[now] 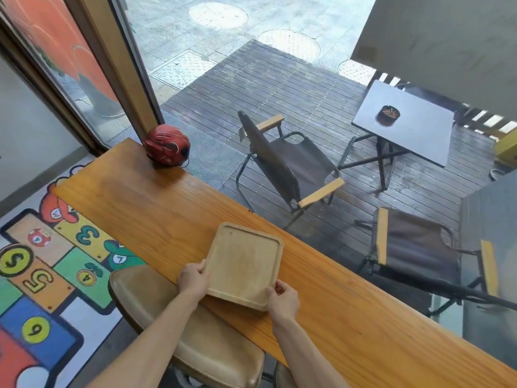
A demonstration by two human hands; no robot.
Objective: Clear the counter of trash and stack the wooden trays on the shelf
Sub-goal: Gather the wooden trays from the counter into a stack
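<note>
where the long orange-brown wooden desk [145,208] runs slantwise past the window, everything else takes its place from it. beyond the desk's far edge lies a dark slatted deck [279,88], and on it stand two folding chairs with wooden armrests, one [288,163] close to the desk's middle and the other [419,253] further right. past them, well apart from the desk, is a small dark folding table [405,121] carrying a round ashtray [389,115]. on the near side of the desk, to the left, a bright floor mat [42,275] shows numbered squares, and a tan stool seat [145,298] sits tucked just under the desk's near edge. at the desk's far left end a red helmet [167,148] rests against the window frame. near the middle of the desk's near edge is the wooden tray [243,264], pale, rectangular with rounded corners and nothing in it; its near edge appears lifted a little off the desk. the left hand [193,278] is closed on the tray's left rim, thumb over the top. the right hand [282,301] is closed on the tray's near right corner.
</note>
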